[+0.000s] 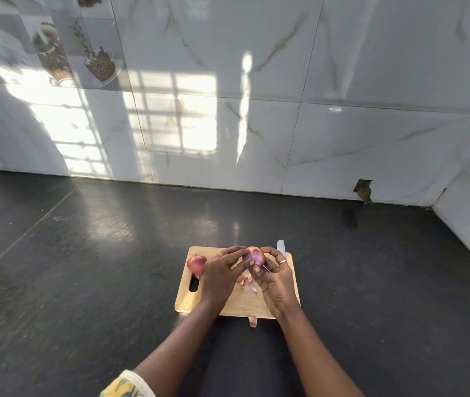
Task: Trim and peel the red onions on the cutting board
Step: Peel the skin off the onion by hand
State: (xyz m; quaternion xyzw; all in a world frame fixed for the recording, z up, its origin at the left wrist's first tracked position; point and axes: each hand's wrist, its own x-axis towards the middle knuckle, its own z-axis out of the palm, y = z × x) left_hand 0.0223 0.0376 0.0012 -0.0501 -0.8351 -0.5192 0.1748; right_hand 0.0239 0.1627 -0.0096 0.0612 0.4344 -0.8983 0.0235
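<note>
The left hand (222, 277) and the right hand (276, 279) both pinch one red onion (253, 257) above the far side of the cutting board (242, 302). A knife (281, 247) tip pokes out behind the right hand. The other red onion (196, 263) sits at the board's left edge. Skin bits (249, 282) lie mid-board, one scrap (253, 322) just off its near edge. Wide dark counter (84, 267) lies all around the board, a white wall (342, 81) behind.

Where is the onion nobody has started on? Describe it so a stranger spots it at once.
Find the wooden cutting board on the dark counter. At its far-left corner, just beyond the handle slot, lies a red onion. Unlike the half-peeled onion between the left hand and right hand, it lies untouched, dry skin on.
</note>
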